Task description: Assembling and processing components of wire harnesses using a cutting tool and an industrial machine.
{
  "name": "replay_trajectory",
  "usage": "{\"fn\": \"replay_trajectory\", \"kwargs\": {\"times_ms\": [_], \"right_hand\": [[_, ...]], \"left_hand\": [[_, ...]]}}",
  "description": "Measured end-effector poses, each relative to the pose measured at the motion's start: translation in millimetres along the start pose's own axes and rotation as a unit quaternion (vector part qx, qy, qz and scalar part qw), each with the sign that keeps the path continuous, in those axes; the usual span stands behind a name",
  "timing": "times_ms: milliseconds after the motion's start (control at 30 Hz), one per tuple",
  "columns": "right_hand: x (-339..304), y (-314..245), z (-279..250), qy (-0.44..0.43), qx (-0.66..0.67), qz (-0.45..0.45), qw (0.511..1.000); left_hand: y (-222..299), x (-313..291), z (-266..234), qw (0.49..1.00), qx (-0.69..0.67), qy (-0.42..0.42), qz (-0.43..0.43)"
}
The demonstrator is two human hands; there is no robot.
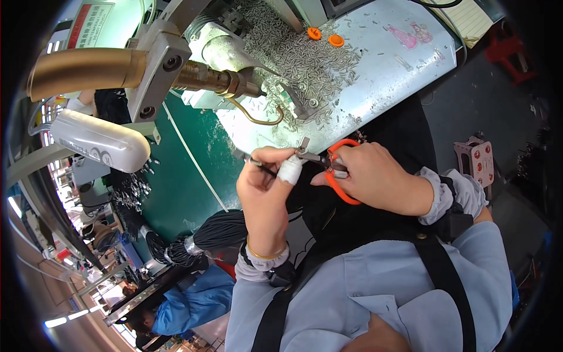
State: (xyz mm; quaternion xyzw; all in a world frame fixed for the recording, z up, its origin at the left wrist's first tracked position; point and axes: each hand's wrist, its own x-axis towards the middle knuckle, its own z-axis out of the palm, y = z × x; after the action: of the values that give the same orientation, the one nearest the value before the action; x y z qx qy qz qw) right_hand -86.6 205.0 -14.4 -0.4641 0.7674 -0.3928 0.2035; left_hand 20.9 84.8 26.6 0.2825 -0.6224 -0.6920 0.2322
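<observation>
My left hand is closed on a thin black cable, pinching near a small metal end piece. White tape wraps one of its fingers. My right hand grips a pair of pliers with orange handles, the jaws pointing left. The jaws meet the metal piece at my left fingertips; whether they are clamped on it I cannot tell. Both hands are just off the near edge of the pale worktable, above a dark apron.
Small metal pins are heaped on the worktable near two orange caps. A machine head with a brass nozzle overhangs from the left, beside a white cylinder. A black cable bundle lies left. A person in blue sits beyond.
</observation>
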Motion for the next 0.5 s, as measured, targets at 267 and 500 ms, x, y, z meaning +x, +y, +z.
{"fn": "replay_trajectory", "kwargs": {"times_ms": [267, 500], "right_hand": [[11, 8, -8, -0.061, 0.251, 0.06, 0.964], [60, 5, -19, 0.061, 0.292, 0.089, 0.95]], "left_hand": [[-15, 54, -19, 0.973, -0.133, -0.038, -0.187], [-14, 75, -21, 0.974, -0.157, -0.054, -0.157]]}}
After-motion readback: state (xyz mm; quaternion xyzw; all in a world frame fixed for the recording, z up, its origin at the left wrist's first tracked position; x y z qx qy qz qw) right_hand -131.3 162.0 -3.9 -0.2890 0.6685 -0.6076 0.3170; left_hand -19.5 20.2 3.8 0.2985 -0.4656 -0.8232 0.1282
